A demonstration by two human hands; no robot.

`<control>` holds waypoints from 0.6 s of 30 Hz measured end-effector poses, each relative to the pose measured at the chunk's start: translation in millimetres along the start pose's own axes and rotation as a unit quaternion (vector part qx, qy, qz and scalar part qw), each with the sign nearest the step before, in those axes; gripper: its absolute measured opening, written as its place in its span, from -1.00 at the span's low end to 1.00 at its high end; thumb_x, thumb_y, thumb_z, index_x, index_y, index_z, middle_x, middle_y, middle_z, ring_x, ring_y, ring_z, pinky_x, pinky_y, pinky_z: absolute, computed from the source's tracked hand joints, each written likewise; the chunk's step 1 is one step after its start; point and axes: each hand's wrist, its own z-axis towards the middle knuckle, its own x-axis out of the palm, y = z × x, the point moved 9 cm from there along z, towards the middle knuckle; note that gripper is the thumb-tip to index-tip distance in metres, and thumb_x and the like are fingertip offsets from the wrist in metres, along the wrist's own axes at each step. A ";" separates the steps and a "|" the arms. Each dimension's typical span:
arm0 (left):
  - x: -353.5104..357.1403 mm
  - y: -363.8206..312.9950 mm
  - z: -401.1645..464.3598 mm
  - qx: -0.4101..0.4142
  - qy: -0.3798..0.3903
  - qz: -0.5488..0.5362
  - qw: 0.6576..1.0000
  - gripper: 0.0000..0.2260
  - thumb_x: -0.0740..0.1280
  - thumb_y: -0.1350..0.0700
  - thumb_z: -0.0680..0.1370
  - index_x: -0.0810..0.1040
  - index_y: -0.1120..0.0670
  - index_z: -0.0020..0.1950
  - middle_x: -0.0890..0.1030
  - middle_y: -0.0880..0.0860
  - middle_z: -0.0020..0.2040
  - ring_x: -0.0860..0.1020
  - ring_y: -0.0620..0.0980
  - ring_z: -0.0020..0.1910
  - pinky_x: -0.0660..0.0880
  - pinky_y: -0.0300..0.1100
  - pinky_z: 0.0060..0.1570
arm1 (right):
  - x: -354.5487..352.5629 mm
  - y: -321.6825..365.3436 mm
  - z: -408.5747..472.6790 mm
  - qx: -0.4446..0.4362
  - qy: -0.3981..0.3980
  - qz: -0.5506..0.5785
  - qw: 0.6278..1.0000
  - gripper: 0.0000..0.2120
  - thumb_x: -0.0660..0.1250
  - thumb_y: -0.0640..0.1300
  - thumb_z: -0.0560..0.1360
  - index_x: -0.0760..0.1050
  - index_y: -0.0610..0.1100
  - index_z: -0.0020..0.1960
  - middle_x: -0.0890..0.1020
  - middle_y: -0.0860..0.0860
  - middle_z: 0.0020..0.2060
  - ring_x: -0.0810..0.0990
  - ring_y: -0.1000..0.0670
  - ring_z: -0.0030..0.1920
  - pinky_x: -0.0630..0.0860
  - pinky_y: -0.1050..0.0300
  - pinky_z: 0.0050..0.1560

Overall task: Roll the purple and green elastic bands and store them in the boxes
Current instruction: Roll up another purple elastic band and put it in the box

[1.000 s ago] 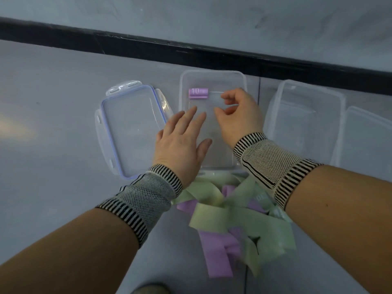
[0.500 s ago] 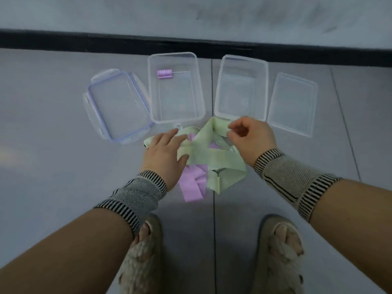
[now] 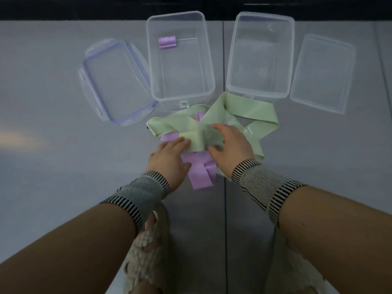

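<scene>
Both hands, left hand and right hand, fingers clamped on a green band atop the tangled pile, separating it for rolling; 1 purple roll already boxed.

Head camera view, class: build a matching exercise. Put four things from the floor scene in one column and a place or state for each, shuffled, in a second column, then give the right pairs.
Things:
1. rolled purple band
2. right box
3. blue-edged lid
4. loose green bands

Places or states:
A. lying left of the left box
B. heaped on the floor under both hands
C. open, with nothing inside
D. in the far left corner of the left box

Pairs: 1-D, 2-C, 3-A, 4-B
</scene>
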 end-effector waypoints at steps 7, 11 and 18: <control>-9.7 -32.3 -14.7 0.088 -0.063 -0.109 0.988 -0.63 0.29 0.27 0.49 0.51 0.07 0.29 0.48 -0.03 0.33 0.45 -0.02 0.29 0.10 -0.51 0.13 | 5.1 1.2 -3.3 -0.020 0.070 -0.078 0.994 -0.76 0.35 -0.12 0.47 0.55 -0.07 0.14 0.50 -0.05 0.10 0.52 -0.08 0.08 0.43 0.10 0.14; -25.6 -15.0 -14.3 0.047 -0.132 -0.129 0.982 -0.69 0.32 0.28 0.46 0.57 0.08 0.18 0.49 0.00 0.29 0.49 0.01 0.21 0.23 -0.39 0.13 | -10.1 -10.7 -4.5 0.000 0.048 -0.116 0.992 -0.86 0.27 -0.14 0.52 0.58 -0.14 -0.03 0.56 -0.09 -0.03 0.53 -0.11 -0.02 0.41 0.13 -0.02; 3.3 -8.3 -2.7 -0.047 -0.031 -0.110 0.992 -0.51 0.30 0.16 0.49 0.33 0.04 0.42 0.43 0.08 0.35 0.42 0.09 0.29 0.32 -0.15 0.25 | -52.7 -50.3 -8.0 0.093 -0.074 -0.039 0.992 -0.71 0.30 -0.13 0.44 0.48 -0.12 0.16 0.51 -0.11 0.11 0.51 -0.14 0.06 0.41 0.08 0.07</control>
